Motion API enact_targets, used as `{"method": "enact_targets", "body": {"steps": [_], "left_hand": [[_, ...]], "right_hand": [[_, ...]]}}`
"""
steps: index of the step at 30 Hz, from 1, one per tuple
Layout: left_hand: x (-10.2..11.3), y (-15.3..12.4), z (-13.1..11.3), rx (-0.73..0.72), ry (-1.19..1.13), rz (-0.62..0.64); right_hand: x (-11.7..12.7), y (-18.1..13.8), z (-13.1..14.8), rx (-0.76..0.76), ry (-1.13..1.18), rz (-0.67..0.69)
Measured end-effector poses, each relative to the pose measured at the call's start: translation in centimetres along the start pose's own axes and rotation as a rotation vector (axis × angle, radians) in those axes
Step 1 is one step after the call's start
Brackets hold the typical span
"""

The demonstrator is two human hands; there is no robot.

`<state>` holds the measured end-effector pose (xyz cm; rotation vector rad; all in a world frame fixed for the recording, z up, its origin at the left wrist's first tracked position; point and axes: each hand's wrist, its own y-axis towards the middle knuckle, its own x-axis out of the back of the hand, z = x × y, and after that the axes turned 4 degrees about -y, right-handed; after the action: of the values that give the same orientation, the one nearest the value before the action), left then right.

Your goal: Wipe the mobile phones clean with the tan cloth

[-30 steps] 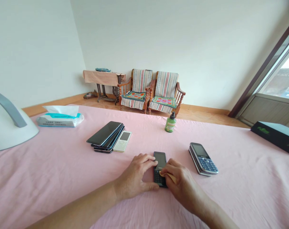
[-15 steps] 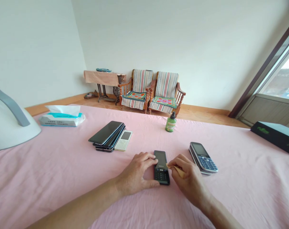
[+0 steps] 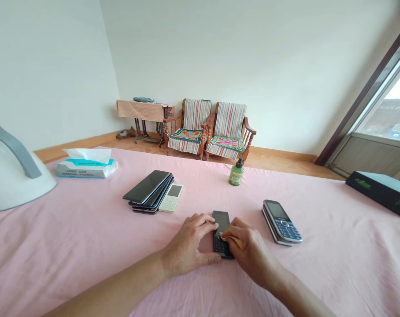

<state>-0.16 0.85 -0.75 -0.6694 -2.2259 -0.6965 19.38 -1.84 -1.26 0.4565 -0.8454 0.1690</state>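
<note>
A black keypad mobile phone (image 3: 221, 218) lies face up on the pink cloth in front of me. My left hand (image 3: 190, 242) steadies it, fingertips at its left edge and thumb at its lower corner. In my right hand (image 3: 249, 248) a small yellowish cloth (image 3: 235, 240) is pinched, pressed on the phone around the lower screen and upper keys. The hand hides part of the keypad. To the right rest stacked keypad phones (image 3: 282, 222), the top one dark blue and silver.
Left of my hands lie several stacked smartphones (image 3: 149, 187) beside a white keypad phone (image 3: 171, 197). A green bottle (image 3: 236, 172) stands further back. A tissue pack (image 3: 84, 169) and a white-grey appliance (image 3: 15, 176) are at left, a black box (image 3: 378, 191) at far right.
My right hand has moved left with the cloth, from the phone's right edge onto its face. The left hand stays in place. The view has tilted up slightly.
</note>
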Motion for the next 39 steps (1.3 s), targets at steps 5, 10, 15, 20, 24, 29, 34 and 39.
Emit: {"method": "enact_targets", "body": {"steps": [5,10,15,20,24,29,34,39], "left_hand": [[-0.1,0.0,0.0,0.007,-0.003,-0.01],[-0.1,-0.1,0.2,0.012,0.012,0.003],[-0.2,0.0,0.2,0.013,0.009,0.005],[-0.1,-0.1,0.1,0.012,-0.01,-0.003],[0.0,0.0,0.0,0.013,-0.026,-0.018],[-0.1,0.0,0.1,0.011,-0.026,-0.02],[-0.3,0.1,0.3,-0.002,-0.028,-0.03],[-0.2,0.1,0.2,0.004,-0.02,-0.02]], "right_hand": [[-0.6,0.1,0.2,-0.004,0.007,-0.018],[-0.3,-0.2,0.0,-0.053,-0.022,-0.013],[-0.1,-0.3,0.0,-0.001,0.003,0.026],[0.0,-0.2,-0.6,-0.061,-0.048,-0.019],[-0.3,-0.1,-0.4,0.04,-0.03,-0.017],[-0.3,-0.3,0.4,0.049,0.046,0.058],[-0.4,-0.2,0.6,0.079,0.068,0.015],[0.9,-0.6,0.7,0.069,0.073,0.106]]}}
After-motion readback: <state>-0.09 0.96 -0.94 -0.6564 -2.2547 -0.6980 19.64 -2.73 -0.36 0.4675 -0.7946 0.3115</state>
